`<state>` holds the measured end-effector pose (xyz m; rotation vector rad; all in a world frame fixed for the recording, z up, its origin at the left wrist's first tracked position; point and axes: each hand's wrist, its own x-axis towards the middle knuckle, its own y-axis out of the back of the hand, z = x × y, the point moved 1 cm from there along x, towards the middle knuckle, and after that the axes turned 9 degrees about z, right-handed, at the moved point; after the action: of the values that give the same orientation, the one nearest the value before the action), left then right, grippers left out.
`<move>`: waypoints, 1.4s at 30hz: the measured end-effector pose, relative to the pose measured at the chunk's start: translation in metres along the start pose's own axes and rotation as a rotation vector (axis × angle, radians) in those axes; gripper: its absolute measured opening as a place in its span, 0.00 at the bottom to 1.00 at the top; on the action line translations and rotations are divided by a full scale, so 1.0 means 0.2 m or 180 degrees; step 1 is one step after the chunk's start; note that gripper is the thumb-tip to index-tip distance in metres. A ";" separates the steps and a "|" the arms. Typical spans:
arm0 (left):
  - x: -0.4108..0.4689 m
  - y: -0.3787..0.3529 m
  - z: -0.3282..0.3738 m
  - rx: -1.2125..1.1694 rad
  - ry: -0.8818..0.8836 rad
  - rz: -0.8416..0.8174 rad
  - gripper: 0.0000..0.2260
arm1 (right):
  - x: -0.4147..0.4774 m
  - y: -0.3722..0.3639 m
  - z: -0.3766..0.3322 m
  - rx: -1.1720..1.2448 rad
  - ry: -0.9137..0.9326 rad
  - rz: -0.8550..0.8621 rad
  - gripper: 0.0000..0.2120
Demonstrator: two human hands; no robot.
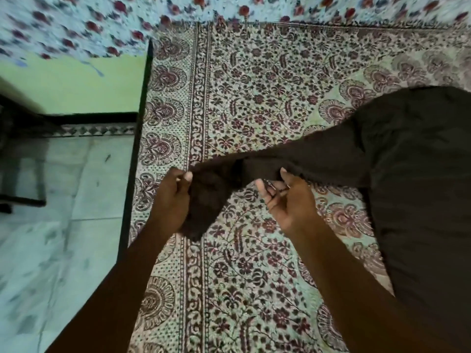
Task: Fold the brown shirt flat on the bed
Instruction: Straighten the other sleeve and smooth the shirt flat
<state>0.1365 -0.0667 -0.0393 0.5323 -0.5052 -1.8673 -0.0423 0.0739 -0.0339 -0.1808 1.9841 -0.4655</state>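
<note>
Barely started imo: the shirt lies mostly unfolded at the bed's right side, with the left hand pinching the sleeve's end and the right hand nipping it mid-length, so every fold's left.

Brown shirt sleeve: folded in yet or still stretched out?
Stretched out. The sleeve runs leftward from the shirt body, pinched by the left hand at its end and the right hand midway.
</note>
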 end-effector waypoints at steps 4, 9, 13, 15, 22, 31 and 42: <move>0.17 0.12 -0.04 0.0567 0.0004 0.0170 0.06 | 0.00 -0.08 0.12 -0.0158 -0.0040 0.0088 0.10; 0.32 0.22 -0.06 0.1871 -0.0541 -0.0193 0.11 | 0.07 -0.08 0.21 -0.1037 0.0182 0.0726 0.03; 0.36 0.19 -0.10 0.2922 -0.1090 -0.0493 0.18 | 0.06 -0.01 0.22 -0.1861 0.0586 0.1062 0.08; 0.36 0.18 -0.15 0.3139 -0.1176 -0.0425 0.17 | 0.03 0.03 0.20 -0.1855 0.0523 0.1128 0.10; 0.24 0.06 -0.19 0.3084 -0.1357 0.0514 0.15 | 0.01 0.12 0.02 -0.3337 0.3693 0.1427 0.13; 0.03 -0.07 -0.34 0.2467 -0.1375 -0.0157 0.30 | 0.38 0.00 0.27 -0.6795 0.3911 0.0125 0.39; -0.07 -0.34 -0.10 0.1952 -0.1446 0.0033 0.28 | 0.39 0.24 -0.14 -0.6237 0.4167 0.0682 0.33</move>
<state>0.1018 -0.0339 -0.0932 0.4920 -1.4038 -1.8097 -0.0994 0.0991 -0.1080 -0.9906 2.8121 2.1667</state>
